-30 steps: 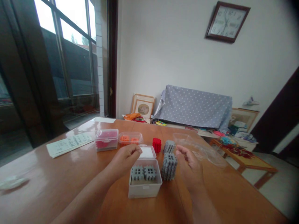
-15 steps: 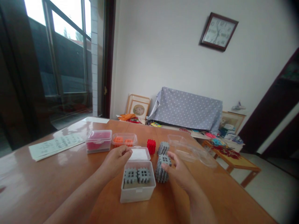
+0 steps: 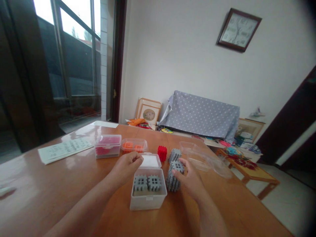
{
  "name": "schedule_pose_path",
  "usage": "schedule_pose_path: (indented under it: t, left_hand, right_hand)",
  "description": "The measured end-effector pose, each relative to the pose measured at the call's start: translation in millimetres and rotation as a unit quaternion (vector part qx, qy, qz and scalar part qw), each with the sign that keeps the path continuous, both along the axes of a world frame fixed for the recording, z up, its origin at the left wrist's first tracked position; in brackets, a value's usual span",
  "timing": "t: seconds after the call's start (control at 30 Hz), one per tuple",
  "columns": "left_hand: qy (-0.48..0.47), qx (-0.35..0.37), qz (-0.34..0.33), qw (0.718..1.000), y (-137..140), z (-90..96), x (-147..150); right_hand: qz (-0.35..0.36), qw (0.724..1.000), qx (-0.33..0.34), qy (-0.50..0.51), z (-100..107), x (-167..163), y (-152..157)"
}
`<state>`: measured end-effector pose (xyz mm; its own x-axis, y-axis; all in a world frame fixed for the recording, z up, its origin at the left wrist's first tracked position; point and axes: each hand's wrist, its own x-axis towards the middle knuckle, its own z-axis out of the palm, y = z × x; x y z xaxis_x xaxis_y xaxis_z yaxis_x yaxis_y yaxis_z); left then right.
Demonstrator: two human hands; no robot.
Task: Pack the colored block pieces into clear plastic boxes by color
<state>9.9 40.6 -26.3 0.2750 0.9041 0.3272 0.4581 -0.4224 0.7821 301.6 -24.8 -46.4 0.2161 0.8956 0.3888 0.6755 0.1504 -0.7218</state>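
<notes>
My right hand (image 3: 191,179) is closed round the top of a stack of grey notched plastic building pieces (image 3: 173,177), thumb on the near side and fingers at the far edge. A second, smaller grey stack (image 3: 174,154) stands just behind it. To the left is a clear plastic box (image 3: 148,200) with its lid (image 3: 150,161) folded back, holding grey window-patterned pieces (image 3: 154,183). My left hand (image 3: 128,166) hovers at the box's left rear corner, fingers curled together; whatever they hold, if anything, is hidden. A red block stack (image 3: 162,153) stands behind the lid.
A lidded box of pink pieces (image 3: 108,146) and a clear tub of orange pieces (image 3: 134,145) stand at the back left. Printed sheets (image 3: 65,150) lie farther left. Clear empty plastic containers (image 3: 202,159) lie to the right, near the wooden table's (image 3: 247,204) edge.
The view has turned slightly, so everything sits a little farther right and higher. Both hands keep nearly the same places beside the box and on the grey stack.
</notes>
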Motion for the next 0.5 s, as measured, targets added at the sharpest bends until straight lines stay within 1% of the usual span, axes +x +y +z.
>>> schedule_pose_path:
  t: [0.17,0.3,0.4,0.5]
  left_hand:
    - [-0.006,0.003,0.005,1.0,0.9,-2.0,-0.9]
    - [-0.022,-0.003,0.004,1.0,-2.1,2.3,0.1]
    - [-0.043,-0.028,-0.03,0.998,-9.1,10.2,3.6]
    - [-0.076,-0.075,-0.077,0.991,-17.0,17.1,8.0]
  right_hand:
    - [0.003,1.0,0.025,0.006,11.7,-3.3,-10.2]
    - [-0.015,0.998,0.064,0.01,24.0,-19.4,-20.0]
    - [0.001,0.997,0.076,-0.018,29.2,-41.2,-25.6]
    - [0.036,0.995,0.077,-0.054,27.2,-65.4,-27.1]
